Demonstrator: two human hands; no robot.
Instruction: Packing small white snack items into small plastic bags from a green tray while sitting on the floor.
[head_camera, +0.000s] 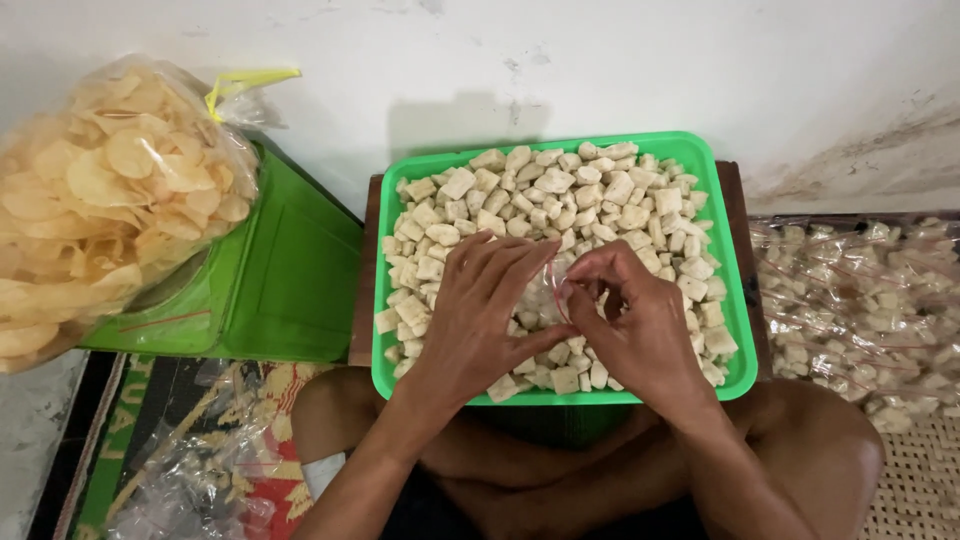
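I have both hands over the green tray, fingers pinched on one small clear plastic bag between them. My left hand holds the bag's left side; my right hand nips its upper edge at thumb and fingertips. The bag hangs just above the pale cracker cubes that fill the tray. To the right lies a heap of filled little bags; far left, a big clear sack of round chips sits on a green box.
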